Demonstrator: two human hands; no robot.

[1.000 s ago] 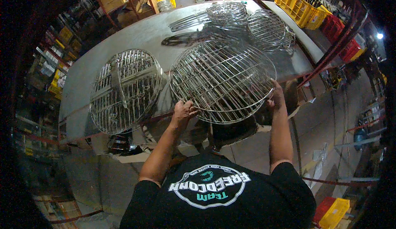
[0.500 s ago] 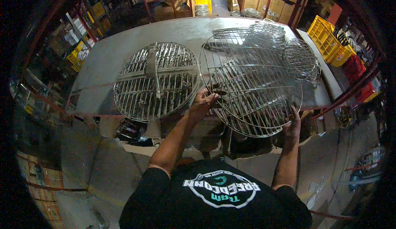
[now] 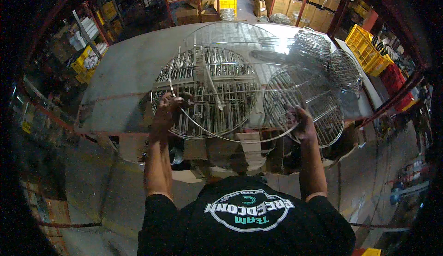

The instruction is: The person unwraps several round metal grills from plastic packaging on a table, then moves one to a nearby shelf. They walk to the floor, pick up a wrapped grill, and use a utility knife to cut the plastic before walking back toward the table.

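Note:
Between both hands I hold a large round wire grill grate point(image 3: 244, 141), lifted over the table. Its thin rim and few cross wires are blurred, and what lies beneath shows through. My left hand point(image 3: 171, 104) is closed around its left edge, my right hand point(image 3: 302, 123) around its lower right edge. Below it lies a round stack of wire grates point(image 3: 210, 110) with flat bands crossing it. A second stack of round grates point(image 3: 318, 103) sits to the right, partly under my right hand.
The grey table point(image 3: 120, 66) spans the space ahead of me. A bundle of smaller round grates point(image 3: 311, 43) and another small grate point(image 3: 346, 69) lie at its far right. Beyond the right edge stand a yellow crate point(image 3: 364, 46) and a red crate point(image 3: 397, 83). Shelves with cardboard boxes point(image 3: 293, 4) rise behind.
The held grate has moved left, from above the right stack to over the left stack. Both hands have shifted left with it, and my view has turned slightly.

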